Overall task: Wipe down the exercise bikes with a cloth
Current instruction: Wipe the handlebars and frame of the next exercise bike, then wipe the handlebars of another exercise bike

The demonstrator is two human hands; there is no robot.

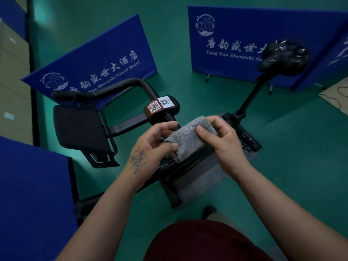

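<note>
A black exercise bike (190, 166) stands on the green floor below me. Its console (162, 107) carries two QR stickers, its handlebar (105, 92) reaches left, and its black saddle (284, 57) rises at the right on a slanted post. Over the bike's body I hold a folded grey fluffy cloth (188, 138) in both hands. My left hand (150, 147) pinches its lower left edge with thumb and fingers. My right hand (220, 140) grips its right side, thumb on top. The cloth hangs above the frame, clear of the console.
Blue fabric barriers with white hotel lettering stand behind the bike (105, 59) and at the back right (244, 40); another lies at the near left (33, 185). A grey mat (197, 183) lies under the bike. A black tablet holder (81, 129) hangs off the handlebar.
</note>
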